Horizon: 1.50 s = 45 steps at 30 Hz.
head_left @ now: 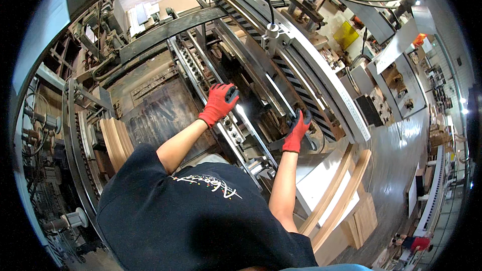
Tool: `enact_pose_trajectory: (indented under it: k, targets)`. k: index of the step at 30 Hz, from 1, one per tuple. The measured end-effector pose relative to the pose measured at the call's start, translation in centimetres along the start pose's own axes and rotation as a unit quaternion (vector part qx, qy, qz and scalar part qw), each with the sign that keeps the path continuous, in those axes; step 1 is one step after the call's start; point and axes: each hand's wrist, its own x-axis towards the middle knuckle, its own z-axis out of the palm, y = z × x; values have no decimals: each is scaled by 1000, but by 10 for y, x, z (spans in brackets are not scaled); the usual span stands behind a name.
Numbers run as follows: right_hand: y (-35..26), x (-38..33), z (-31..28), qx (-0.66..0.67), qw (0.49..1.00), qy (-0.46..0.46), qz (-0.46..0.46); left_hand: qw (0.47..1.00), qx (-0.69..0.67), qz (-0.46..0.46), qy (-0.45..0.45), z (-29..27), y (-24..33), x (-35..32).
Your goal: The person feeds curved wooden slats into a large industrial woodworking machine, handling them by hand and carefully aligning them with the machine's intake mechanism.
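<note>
Both of my hands wear red gloves with dark grey palms and fingertips. My left hand (219, 104) is over a long metal rail (193, 73) of the machine, its fingers curled in; what they hold, if anything, is hidden. Farther right, my right hand (298, 131) is at the near end of a long metal bar (263, 83). Its fingers are bent there, and I cannot make out what is between them. A row of small fittings (232, 129) runs along the rail below my left hand. Between my hands lies a dark gap in the machine.
Black-and-white striped edging (301, 88) runs beside a silver beam (321, 70) on the right. Long wooden strips (344, 198) lean near my right arm, over a white panel (309, 170). Stacked wooden strips (114, 143) stand at left. A person in red (420, 243) is far right.
</note>
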Motion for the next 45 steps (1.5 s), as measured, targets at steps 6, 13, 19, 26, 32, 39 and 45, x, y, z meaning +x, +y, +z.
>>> enact_pose_trajectory:
  k: [6,13,19,26,32,39,45]
  targets:
    - [19,18,-16,4,999,-51,-11,996,70,51,20,-1,7,-2]
    - [11,-26,-21,-65,990,-91,-86,966,-253,-55,-1,3,60,-9]
    - [14,-142,-32,-4,997,-68,-46,494,-720,-454,-179,37,110,2]
    - [-15,-167,-42,-195,955,-206,-84,527,-680,-505,-67,-2,83,-14]
    - [-19,-197,-27,-425,820,-277,-266,516,-747,-414,-63,-53,61,-68]
    - [0,-214,-43,-511,765,-321,-225,554,-786,-273,12,-120,24,-114]
    - [-2,-216,-39,-496,771,-346,-198,645,-711,-247,137,-192,-5,-167]
